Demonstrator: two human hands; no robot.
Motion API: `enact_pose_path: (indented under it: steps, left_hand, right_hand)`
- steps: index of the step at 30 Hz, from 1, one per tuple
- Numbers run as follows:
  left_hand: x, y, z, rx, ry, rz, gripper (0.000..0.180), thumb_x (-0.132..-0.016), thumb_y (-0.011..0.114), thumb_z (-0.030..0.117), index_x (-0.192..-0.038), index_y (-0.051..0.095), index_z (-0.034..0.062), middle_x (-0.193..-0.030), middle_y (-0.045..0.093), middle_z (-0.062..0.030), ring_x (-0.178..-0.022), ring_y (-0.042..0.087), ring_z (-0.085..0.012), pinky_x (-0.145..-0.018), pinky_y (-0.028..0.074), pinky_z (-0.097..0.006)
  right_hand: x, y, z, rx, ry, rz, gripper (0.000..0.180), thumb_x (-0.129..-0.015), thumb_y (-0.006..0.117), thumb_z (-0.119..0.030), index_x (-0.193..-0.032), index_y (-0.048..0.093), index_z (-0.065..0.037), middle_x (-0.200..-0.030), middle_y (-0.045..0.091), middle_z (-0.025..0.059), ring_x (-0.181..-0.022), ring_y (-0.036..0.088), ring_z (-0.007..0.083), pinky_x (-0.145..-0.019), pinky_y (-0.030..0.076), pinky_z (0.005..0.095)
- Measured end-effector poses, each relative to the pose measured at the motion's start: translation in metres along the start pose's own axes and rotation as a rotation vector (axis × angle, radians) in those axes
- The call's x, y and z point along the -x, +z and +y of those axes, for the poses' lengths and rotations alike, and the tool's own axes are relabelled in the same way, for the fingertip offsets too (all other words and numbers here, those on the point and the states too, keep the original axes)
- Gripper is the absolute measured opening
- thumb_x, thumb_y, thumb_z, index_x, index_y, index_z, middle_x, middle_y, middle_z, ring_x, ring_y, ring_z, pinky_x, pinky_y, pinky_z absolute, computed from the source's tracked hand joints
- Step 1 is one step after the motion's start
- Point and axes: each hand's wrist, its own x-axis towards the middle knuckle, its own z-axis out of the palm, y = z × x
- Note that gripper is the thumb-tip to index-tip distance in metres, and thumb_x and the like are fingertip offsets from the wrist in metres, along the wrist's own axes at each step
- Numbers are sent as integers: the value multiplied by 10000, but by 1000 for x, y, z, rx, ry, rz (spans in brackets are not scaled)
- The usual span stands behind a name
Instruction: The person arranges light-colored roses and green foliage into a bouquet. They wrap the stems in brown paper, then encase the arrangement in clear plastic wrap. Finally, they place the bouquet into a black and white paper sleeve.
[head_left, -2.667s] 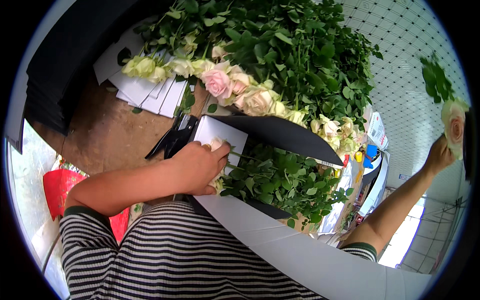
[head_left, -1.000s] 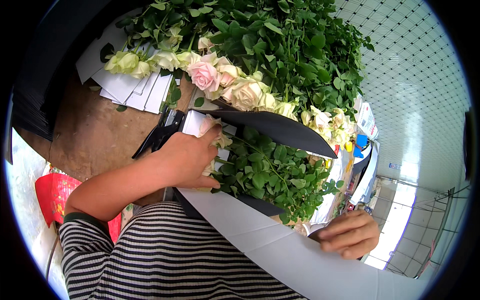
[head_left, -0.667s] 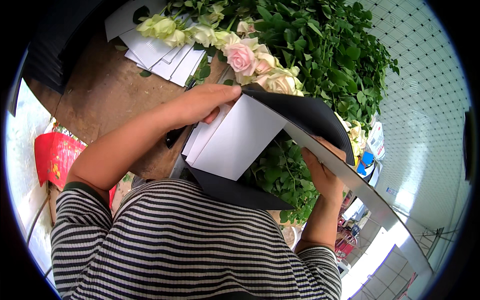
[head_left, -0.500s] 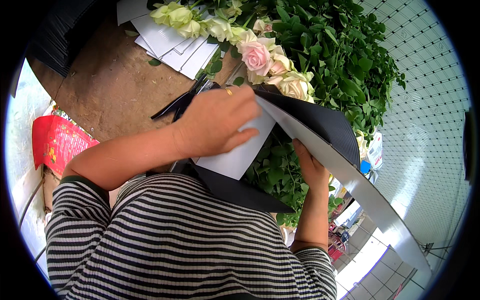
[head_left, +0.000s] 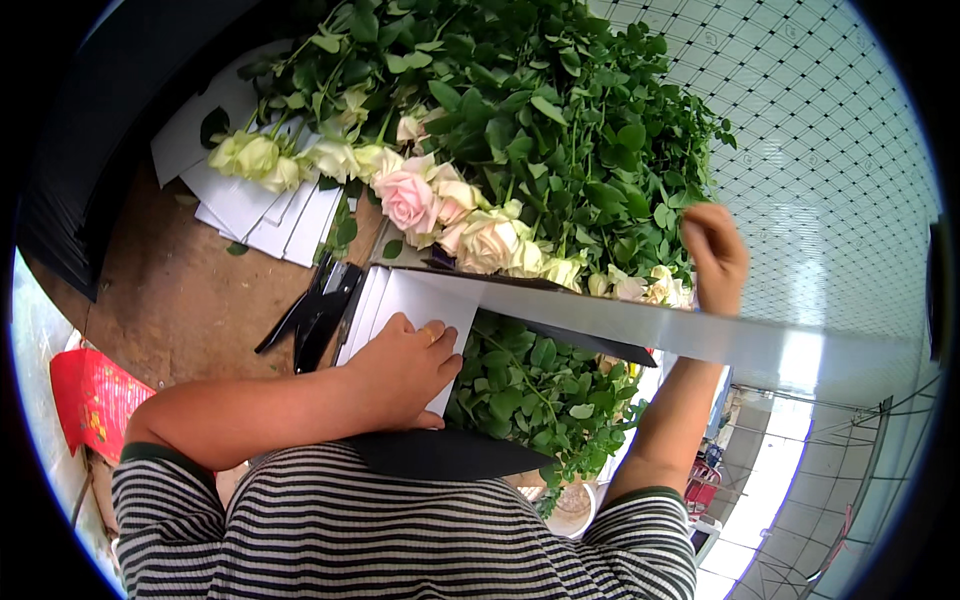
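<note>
While the left hand [head_left: 405, 365] lies flat, fingers loosely spread, on the white side of a wrapping sheet [head_left: 420, 310], the right hand [head_left: 715, 255] is raised at about two o'clock, its fingers curled around the far edge of the long pale sheet edge [head_left: 700, 335] that runs across the view from the centre toward three o'clock. The sheet is black on its outer face; a dark flap [head_left: 440, 455] of it hangs over the striped shirt [head_left: 400, 540] at six o'clock. A bundle of roses [head_left: 440, 205], pink and cream heads toward eleven o'clock and leafy stems [head_left: 540, 385] running down toward five o'clock, lies on the sheet, partly tucked beneath the lifted edge. I judge the wrapping to be around its middle: the flowers are already laid on the paper and one side is being drawn up over them, but the sheet is not yet closed around the stems and nothing fastens it. A black stapler [head_left: 320, 310] lies untouched on the brown table [head_left: 190, 300] just at nine o'clock of the left hand, near the paper. Further out, at ten o'clock, a stack of white sheets [head_left: 250, 190] carries a few pale green-white roses [head_left: 270, 158]. A red bag [head_left: 95, 400] shows at eight o'clock, and a tiled floor [head_left: 800, 120] fills the two o'clock side.
</note>
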Motion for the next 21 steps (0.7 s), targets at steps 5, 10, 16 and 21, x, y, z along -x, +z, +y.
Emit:
enact_pose_path:
  steps: [5,10,16,21]
  left_hand:
    - [-1,2,1,35,-1,44,716,-746,650,543,-1264,511,69,-1274,489,-160,-1189,452,-272,-797,425,-397]
    - [-2,-1,-4,72,-4,16,728,-754,645,532,-1288,476,66,-1252,515,-146,-1173,473,-278,-797,458,-404]
    - [-7,-23,-18,384,-80,53,830,-775,636,541,-1392,372,52,-1130,607,-162,-1025,564,-339,-837,492,-394]
    - [-18,-17,-49,686,-74,52,776,-831,509,628,-1386,408,97,-1193,580,-217,-1079,555,-371,-915,458,-404]
  right_hand:
    - [-11,79,60,828,-367,-597,357,-661,665,7,-974,673,-166,-1006,548,61,-936,546,257,-755,487,346]
    - [-45,37,68,507,-346,73,387,-692,646,-5,-1051,655,-148,-1113,559,79,-1037,555,252,-775,506,343]
    - [-40,-196,-6,-180,-448,1031,243,-929,492,-54,-1124,521,88,-1103,577,218,-918,635,311,-810,567,349]
    - [12,-248,-37,-64,-482,1201,252,-903,531,-87,-1071,526,100,-1026,591,177,-877,624,277,-771,552,331]
